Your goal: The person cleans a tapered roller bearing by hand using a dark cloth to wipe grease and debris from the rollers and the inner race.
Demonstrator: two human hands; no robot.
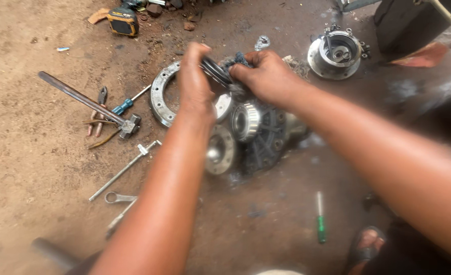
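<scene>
Motion-blurred dark ring (pixel 216 71) half hidden behind the left hand's fingers (pixel 197 56), pipe (pixel 52 253) cut off at bottom edge

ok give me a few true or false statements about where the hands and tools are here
1. The left hand grips a dark round metal disc. True.
2. The right hand rests flat on the dirt. False: it presses a dark rag against the disc.
3. The steel hammer lies on the dirt left of the hands. True.
4. The green-handled screwdriver is in the left hand. False: it lies on the ground near a sandalled foot.
</scene>
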